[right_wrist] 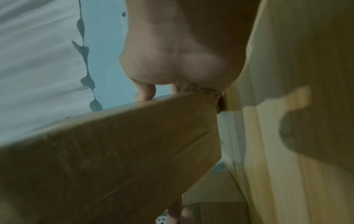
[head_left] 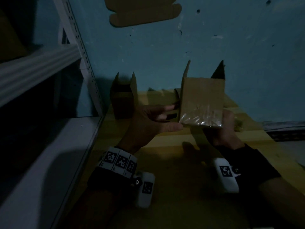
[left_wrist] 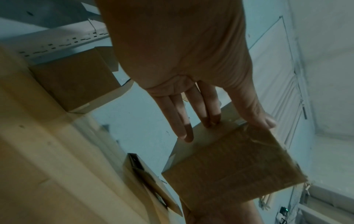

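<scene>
A brown cardboard box [head_left: 202, 100] is held up over the yellow table [head_left: 168, 171], with its top flaps standing open and clear tape shining along its near bottom edge. My left hand [head_left: 165, 119] lies against the box's left side with straight fingers, its thumb at the near lower corner. In the left wrist view those fingers [left_wrist: 208, 112] rest flat on one face of the box [left_wrist: 229, 163] and the thumb reaches over the taped face. My right hand [head_left: 227, 126] grips the lower right side. In the right wrist view its curled fingers [right_wrist: 145, 94] hook over the box [right_wrist: 114, 151] edge.
A second cardboard box [head_left: 123, 100] with raised flaps stands on the table to the left, close to a white metal shelf rack [head_left: 41, 63]. A flat unfolded carton [head_left: 143, 12] lies against the blue surface beyond. The light is dim.
</scene>
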Demonstrator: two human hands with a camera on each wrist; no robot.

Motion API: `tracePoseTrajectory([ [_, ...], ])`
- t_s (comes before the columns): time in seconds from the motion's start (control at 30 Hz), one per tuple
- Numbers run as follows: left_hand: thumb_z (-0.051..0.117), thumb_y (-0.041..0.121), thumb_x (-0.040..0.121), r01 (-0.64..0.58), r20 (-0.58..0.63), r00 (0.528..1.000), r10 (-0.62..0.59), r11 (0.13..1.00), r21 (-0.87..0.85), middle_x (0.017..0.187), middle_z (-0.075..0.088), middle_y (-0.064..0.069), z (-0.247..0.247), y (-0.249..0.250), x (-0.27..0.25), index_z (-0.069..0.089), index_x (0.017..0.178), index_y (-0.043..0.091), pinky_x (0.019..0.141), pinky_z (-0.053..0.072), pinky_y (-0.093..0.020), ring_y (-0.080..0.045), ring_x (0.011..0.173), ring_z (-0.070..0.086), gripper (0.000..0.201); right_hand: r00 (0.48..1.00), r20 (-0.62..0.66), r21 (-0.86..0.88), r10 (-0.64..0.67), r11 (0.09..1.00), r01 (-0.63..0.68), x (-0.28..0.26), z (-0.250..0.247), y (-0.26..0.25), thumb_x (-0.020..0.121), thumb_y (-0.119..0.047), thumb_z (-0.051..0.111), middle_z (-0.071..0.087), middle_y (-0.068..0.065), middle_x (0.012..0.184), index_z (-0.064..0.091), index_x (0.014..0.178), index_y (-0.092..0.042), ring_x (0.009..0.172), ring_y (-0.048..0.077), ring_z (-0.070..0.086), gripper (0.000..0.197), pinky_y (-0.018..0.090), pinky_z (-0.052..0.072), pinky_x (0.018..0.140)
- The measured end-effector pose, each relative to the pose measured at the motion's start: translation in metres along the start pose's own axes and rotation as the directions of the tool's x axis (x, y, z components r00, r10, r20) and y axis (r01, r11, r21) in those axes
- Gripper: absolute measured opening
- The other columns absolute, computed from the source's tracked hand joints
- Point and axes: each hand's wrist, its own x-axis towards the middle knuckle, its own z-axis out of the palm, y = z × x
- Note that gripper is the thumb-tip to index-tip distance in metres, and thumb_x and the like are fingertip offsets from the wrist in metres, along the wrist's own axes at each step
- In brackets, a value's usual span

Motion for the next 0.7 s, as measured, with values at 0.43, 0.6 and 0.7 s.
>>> tracePoseTrajectory([
  [0.43,0.067,0.012,0.081,-0.084,-0.116,0.991,0.069,0.989,-0.122,0.11,0.072,-0.001,-0.006,-0.002,0.006,0.062,0.123,0.017,0.074,0.058,-0.024,-0.015,0.094,0.072,0.043,0.987,0.024,0.107,0.156,0.982,-0.158,0.006,0.002,-0.003,0.104,-0.043,0.043,0.059,0.014,0.142,0.046,0.149,-0.019,0.126,0.039,0.06,0.051,0.054,0.053,0.094],
  [0.6,0.07,-0.005,0.081,-0.098,-0.21,0.975,0.076,0.991,-0.095,0.098,0.075,0.011,-0.008,-0.013,0.009,0.064,0.121,0.013,0.075,0.058,-0.024,-0.012,0.098,0.071,0.044,0.984,-0.013,0.121,0.18,0.977,-0.177,0.007,0.003,-0.002,0.099,-0.035,0.053,0.064,0.012,0.133,0.049,0.145,-0.012,0.125,0.036,0.061,0.052,0.048,0.056,0.09],
  [0.7,0.075,-0.008,0.074,-0.104,-0.258,0.962,0.087,0.993,-0.055,0.086,0.076,0.009,-0.012,-0.015,0.01,0.071,0.106,0.012,0.071,0.057,-0.021,-0.011,0.087,0.073,0.038,0.986,-0.002,0.115,0.164,0.98,-0.163,0.009,0.002,-0.001,0.098,-0.034,0.055,0.066,0.011,0.128,0.048,0.146,-0.011,0.119,0.033,0.064,0.054,0.044,0.058,0.084],
])
